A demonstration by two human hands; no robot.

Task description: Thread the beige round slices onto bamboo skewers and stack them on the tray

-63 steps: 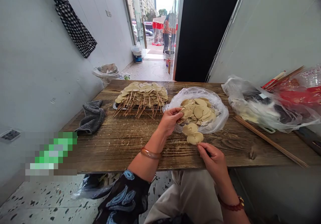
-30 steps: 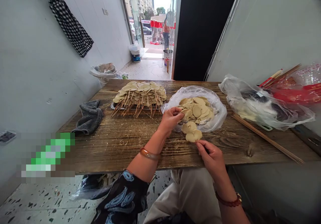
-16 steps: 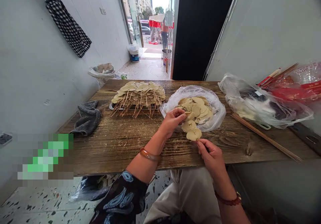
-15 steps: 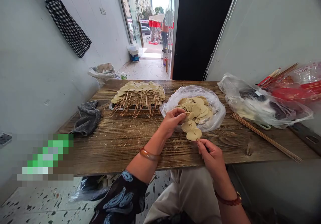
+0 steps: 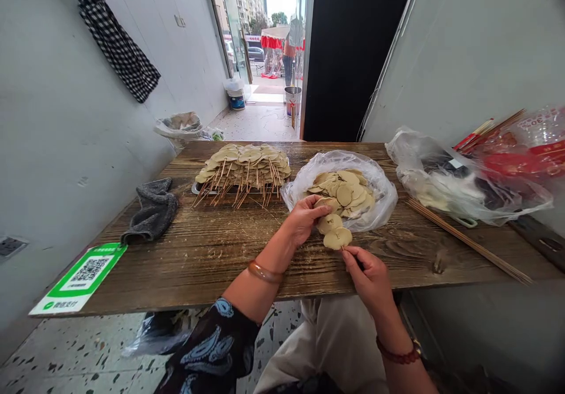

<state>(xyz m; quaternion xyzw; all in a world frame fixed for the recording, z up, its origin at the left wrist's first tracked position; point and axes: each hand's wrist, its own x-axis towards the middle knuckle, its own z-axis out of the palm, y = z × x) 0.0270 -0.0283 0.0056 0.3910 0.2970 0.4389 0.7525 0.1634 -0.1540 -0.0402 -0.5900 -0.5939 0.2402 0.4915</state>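
Observation:
My right hand (image 5: 362, 269) pinches the lower end of a thin wooden skewer (image 5: 344, 249). Two flat, round, pale yellow slices (image 5: 338, 238) are threaded on it, one above the other. At the upper end my left hand (image 5: 305, 217) grips another round slice (image 5: 328, 204) between thumb and fingers; the skewer's tip is hidden there. Just behind my hands lies a clear plastic bag (image 5: 383, 193), spread open, with a heap of loose slices (image 5: 348, 191) in it. To its left, finished-looking skewers of slices (image 5: 247, 162) are piled on a metal tray (image 5: 197, 189), sticks toward me.
A bundle of bare skewers (image 5: 468, 240) lies at right on the wooden table (image 5: 212, 264), near plastic bags (image 5: 441, 188) with mixed contents. On the left are a dark grey cloth (image 5: 152, 209) and a green QR code card (image 5: 83, 276). A doorway opens beyond.
The slice in my left hand has come down flatter over the skewer's upper end. Both hands and the skewer have shifted slightly left.

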